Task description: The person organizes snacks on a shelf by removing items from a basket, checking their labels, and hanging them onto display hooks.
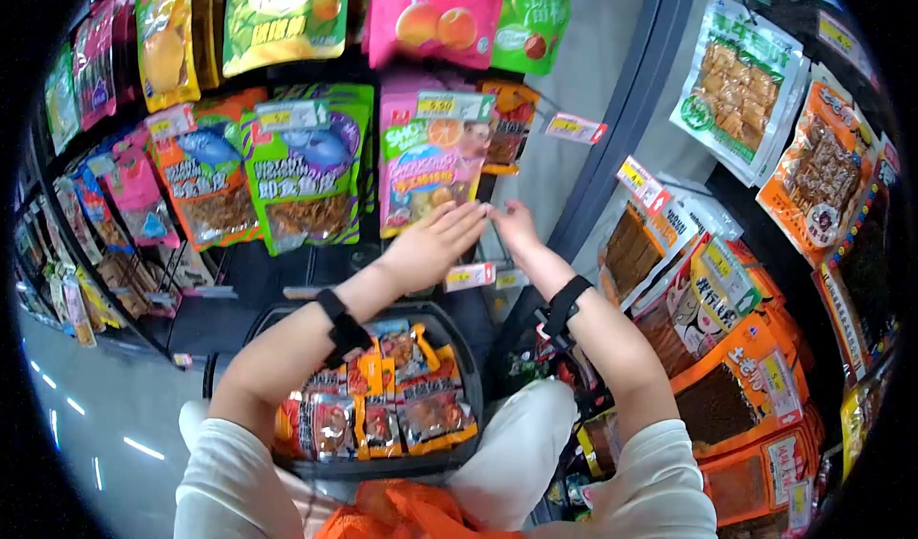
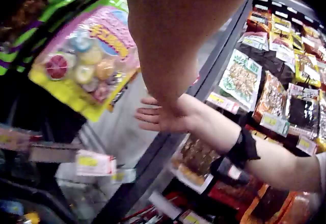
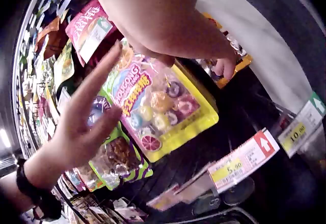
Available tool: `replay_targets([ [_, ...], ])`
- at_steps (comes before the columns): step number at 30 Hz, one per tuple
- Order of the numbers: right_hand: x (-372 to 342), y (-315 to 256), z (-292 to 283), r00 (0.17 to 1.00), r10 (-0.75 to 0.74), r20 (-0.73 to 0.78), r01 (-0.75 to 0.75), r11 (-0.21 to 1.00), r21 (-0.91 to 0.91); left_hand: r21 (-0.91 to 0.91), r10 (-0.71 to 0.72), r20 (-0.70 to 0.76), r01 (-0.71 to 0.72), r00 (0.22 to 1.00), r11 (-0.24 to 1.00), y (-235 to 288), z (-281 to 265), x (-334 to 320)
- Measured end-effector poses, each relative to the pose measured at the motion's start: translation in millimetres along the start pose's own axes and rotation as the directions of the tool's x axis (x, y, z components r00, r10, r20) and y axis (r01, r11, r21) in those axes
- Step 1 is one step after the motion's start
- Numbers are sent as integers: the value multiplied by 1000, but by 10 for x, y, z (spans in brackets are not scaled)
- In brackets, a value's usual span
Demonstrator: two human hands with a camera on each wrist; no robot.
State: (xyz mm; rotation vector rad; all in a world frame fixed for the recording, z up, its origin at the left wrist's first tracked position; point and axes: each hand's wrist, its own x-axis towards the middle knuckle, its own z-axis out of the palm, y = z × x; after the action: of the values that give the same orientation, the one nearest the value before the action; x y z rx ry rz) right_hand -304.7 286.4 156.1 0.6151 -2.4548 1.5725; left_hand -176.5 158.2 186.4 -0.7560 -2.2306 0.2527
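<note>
My left hand [image 1: 442,240] reaches forward with straight fingers, at the lower edge of a pink and yellow candy bag [image 1: 411,180] on a hook. Close beside it, my right hand [image 1: 516,227] has loosely bent fingers and nothing visible in its grasp. The two hands' fingertips nearly meet in the head view. In the right wrist view the right hand's fingers [image 3: 224,67] overlap a small orange packet [image 3: 242,70], while the left hand [image 3: 84,124] spreads its thumb and index finger in front of the candy bag [image 3: 158,112].
A black basket [image 1: 469,367] with several orange-and-black snack packets stands below my forearms. Fish-skin snack bags [image 1: 308,185] hang to the left. A dark shelf post [image 1: 622,99] rises at the right, before more hanging packets. Price tags [image 1: 470,276] stick out below the hands.
</note>
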Motion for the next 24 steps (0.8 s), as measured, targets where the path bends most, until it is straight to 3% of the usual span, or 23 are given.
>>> replay_targets([
  [2,-424,41,166,982,161,-96,-158,987,39,-90,-42,153,57,987,994,-121,658,-1021],
  [3,-237,255,184,991,110,-75,-114,992,-48,-130,-40,165,62,986,990,-123,243,-973],
  [4,-607,-38,269,981,184,-59,-187,981,-55,-175,-127,331,193,935,966,-206,505,-1635],
  [5,-764,-159,339,962,267,-57,-269,963,-21,-134,-178,336,234,925,963,-203,591,-2089],
  [6,-512,436,467,992,98,-75,-111,976,-185,-159,-258,406,346,877,925,-100,311,-2040],
  [7,-934,-209,508,956,284,-78,-280,958,56,-107,-394,547,528,738,842,-158,195,-2370],
  [8,-928,95,694,991,101,-90,-104,994,-30,-65,-375,572,496,729,866,-123,156,-2658],
  [9,-696,555,827,995,13,-100,-19,998,-58,-18,-352,553,434,755,901,-170,157,-2733],
  [10,-854,418,956,994,-35,-105,30,998,-49,24,-370,578,438,727,899,-167,136,-2935],
  [11,-825,633,1147,987,-99,-126,85,990,-111,62,-380,592,430,711,901,-174,105,-3033],
  [14,-882,1003,1653,991,-117,72,121,991,-57,54,-414,617,489,669,871,-90,137,-3309],
  [15,-1120,565,1589,992,-65,110,71,996,-46,46,-413,615,492,672,869,-103,147,-3337],
  [16,-1275,509,1794,947,-43,320,86,989,-122,37,-408,701,541,585,840,-35,65,-3336],
  [17,-1460,511,2022,853,4,522,120,972,-203,32,-421,708,570,567,821,79,36,-3452],
  [19,-1573,639,2327,620,208,756,-24,969,-247,2,-369,816,637,444,771,159,-20,-3510],
  [21,-1901,739,2721,315,252,915,219,919,-328,17,-378,814,633,441,774,241,160,-3833],
  [22,-1911,651,2730,288,318,903,225,894,-387,25,-342,830,583,441,812,193,120,-3705],
  [23,-2094,223,2670,84,421,903,419,807,-416,33,-309,850,544,426,838,176,56,-3597],
  [24,-2259,316,2813,79,385,920,505,780,-370,29,-274,896,569,349,822,170,-111,-3374],
])
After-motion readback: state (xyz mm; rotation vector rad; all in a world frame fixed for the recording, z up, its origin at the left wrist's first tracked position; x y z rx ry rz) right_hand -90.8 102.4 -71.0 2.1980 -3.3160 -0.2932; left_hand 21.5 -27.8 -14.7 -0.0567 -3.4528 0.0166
